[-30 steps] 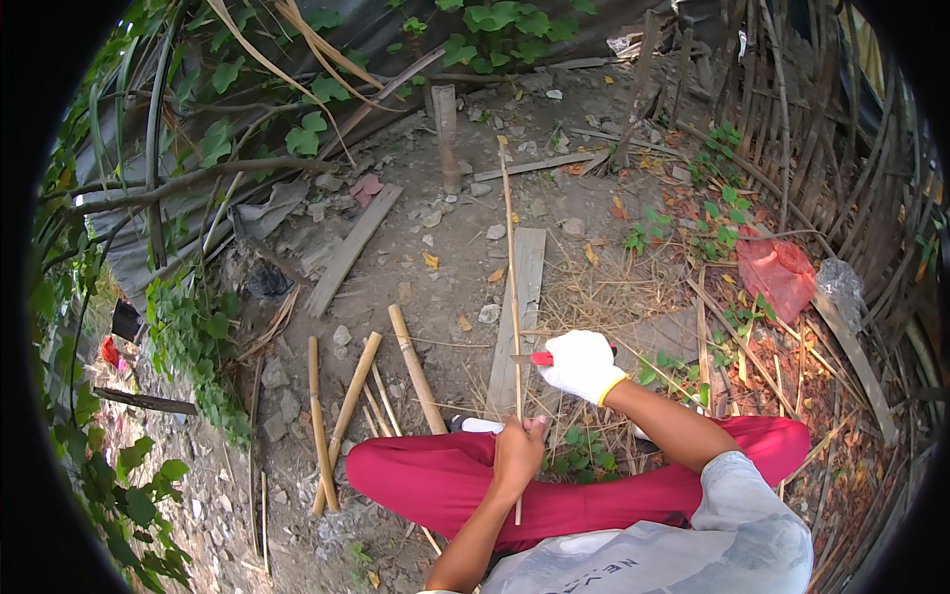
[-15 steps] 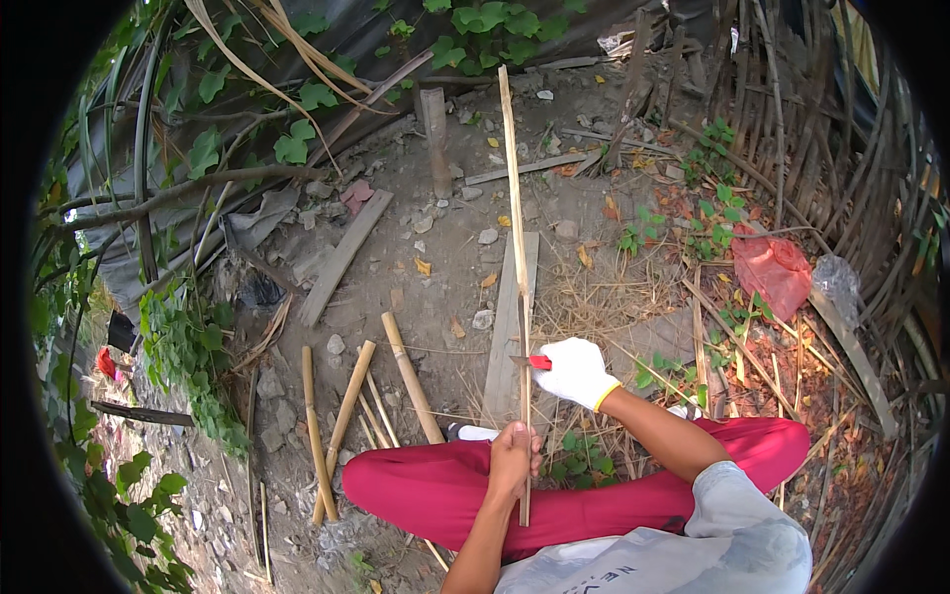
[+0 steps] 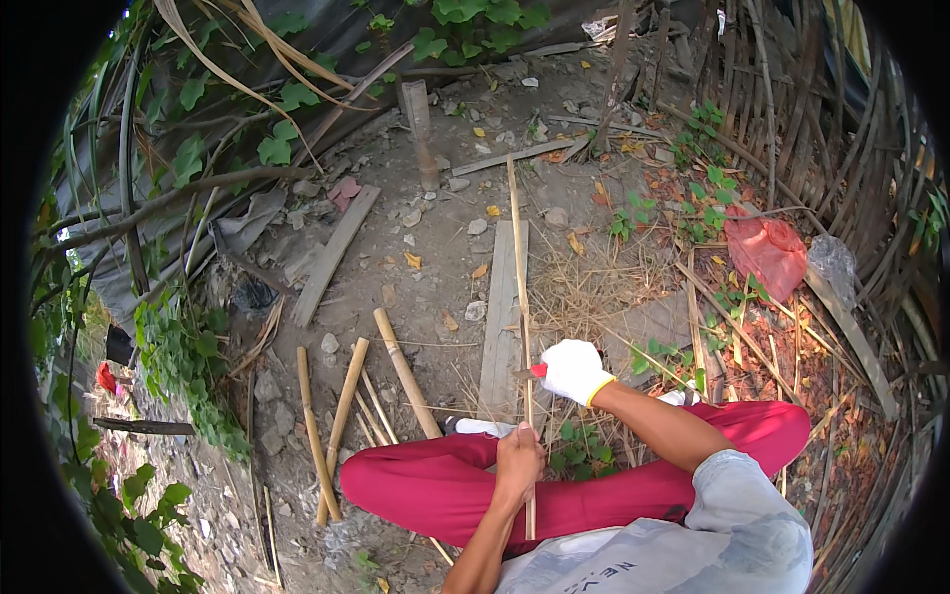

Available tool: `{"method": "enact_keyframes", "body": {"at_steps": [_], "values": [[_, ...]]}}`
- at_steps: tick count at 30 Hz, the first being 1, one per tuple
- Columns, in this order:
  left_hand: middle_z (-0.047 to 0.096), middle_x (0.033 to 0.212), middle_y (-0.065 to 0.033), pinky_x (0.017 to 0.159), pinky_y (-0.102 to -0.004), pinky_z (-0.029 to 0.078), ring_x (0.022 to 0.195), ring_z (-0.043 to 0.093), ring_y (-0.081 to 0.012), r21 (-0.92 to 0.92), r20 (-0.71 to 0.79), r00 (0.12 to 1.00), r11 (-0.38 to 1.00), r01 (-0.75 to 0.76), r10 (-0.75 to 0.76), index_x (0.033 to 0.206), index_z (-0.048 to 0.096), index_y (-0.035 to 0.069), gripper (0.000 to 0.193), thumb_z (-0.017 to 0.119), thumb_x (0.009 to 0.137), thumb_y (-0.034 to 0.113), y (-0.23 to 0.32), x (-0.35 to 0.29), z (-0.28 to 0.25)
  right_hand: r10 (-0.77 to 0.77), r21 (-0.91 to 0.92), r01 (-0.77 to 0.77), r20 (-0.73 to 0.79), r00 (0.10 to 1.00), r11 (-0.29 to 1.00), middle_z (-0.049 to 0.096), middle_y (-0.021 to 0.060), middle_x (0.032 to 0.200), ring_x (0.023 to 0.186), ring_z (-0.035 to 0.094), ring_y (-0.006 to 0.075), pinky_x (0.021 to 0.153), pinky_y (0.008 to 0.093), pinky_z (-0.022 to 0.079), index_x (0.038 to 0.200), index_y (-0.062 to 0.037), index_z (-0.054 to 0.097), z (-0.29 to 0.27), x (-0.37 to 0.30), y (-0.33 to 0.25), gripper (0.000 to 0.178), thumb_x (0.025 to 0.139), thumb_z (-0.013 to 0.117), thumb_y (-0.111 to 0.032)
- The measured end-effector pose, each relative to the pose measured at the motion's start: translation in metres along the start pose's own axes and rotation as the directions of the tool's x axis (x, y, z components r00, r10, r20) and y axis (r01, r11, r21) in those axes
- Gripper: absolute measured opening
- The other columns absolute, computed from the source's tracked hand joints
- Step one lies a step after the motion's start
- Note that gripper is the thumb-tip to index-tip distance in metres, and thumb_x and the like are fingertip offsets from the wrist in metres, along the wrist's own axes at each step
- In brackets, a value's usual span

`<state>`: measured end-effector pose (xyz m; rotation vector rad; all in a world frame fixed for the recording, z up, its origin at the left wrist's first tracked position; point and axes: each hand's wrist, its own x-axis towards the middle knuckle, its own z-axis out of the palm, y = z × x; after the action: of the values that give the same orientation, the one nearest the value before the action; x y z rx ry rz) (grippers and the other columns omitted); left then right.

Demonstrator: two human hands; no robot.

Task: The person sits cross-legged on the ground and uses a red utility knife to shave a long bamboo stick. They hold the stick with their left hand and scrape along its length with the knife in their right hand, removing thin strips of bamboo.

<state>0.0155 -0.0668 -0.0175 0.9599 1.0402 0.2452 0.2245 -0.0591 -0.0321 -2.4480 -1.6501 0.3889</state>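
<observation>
My left hand (image 3: 520,463) is bare and closed round the lower part of a long, thin bamboo strip (image 3: 520,247). The strip's near end lies over my red trousers, while its far end reaches out over the ground ahead. In a white glove with a yellow cuff, my right hand (image 3: 574,373) is closed on the red handle of a knife (image 3: 539,370). Its short blade meets the strip a little beyond my left hand. The gloved fingers hide most of the handle. Under the strip lies a grey board (image 3: 502,297).
To my left, several bamboo poles (image 3: 400,361) lie near my knee. Another grey plank (image 3: 336,255) rests farther off, near a short upright post (image 3: 418,134). A red plastic bag (image 3: 764,252) is at the right by a stick fence (image 3: 782,129). Stones and dry leaves are scattered about.
The strip's far end has come down and nearer, and its near end has slid slightly toward me. Both hands keep their grips; the whole view has shifted a little.
</observation>
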Motion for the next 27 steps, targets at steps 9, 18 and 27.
{"method": "enact_keyframes", "body": {"at_steps": [9,18,27], "values": [[0.047,0.062,-0.0004,0.038,-0.0269,0.031,0.044,0.042,-0.0091,0.036,0.001,1.0,0.999,-0.018,0.018,0.094,0.051,0.008,0.034,0.038,0.112,0.034,0.0,-0.008,0.006,0.099,0.003,-0.099,-0.12,0.988,0.995,0.075,0.0217,0.087,0.085,0.075,0.0373,0.075,0.0473,0.059,0.087,-0.0072,0.079,0.01,0.033,0.019,0.024,0.084,0.064,-0.025],[0.045,0.063,0.0014,0.04,-0.0266,0.031,0.047,0.041,-0.0098,0.338,-0.027,0.926,0.875,-0.347,0.378,0.093,0.052,0.009,0.033,0.039,0.112,0.033,-0.004,0.007,0.001,0.126,0.064,-0.113,-0.252,0.959,0.992,0.075,0.0207,0.088,0.085,0.074,0.0375,0.075,0.0477,0.058,0.088,-0.007,0.078,0.008,0.057,0.021,0.023,0.083,0.066,-0.026],[0.038,0.065,0.0048,0.04,-0.0252,0.025,0.047,0.029,-0.0058,-0.011,0.014,0.995,0.995,-0.097,0.097,0.093,0.049,0.011,0.029,0.041,0.112,0.031,0.011,-0.018,0.007,0.051,-0.055,-0.074,-0.346,0.937,0.996,0.073,0.0138,0.085,0.085,0.073,0.0333,0.073,0.0475,0.055,0.091,-0.0132,0.072,0.005,0.055,0.024,0.018,0.087,0.063,-0.028]]}}
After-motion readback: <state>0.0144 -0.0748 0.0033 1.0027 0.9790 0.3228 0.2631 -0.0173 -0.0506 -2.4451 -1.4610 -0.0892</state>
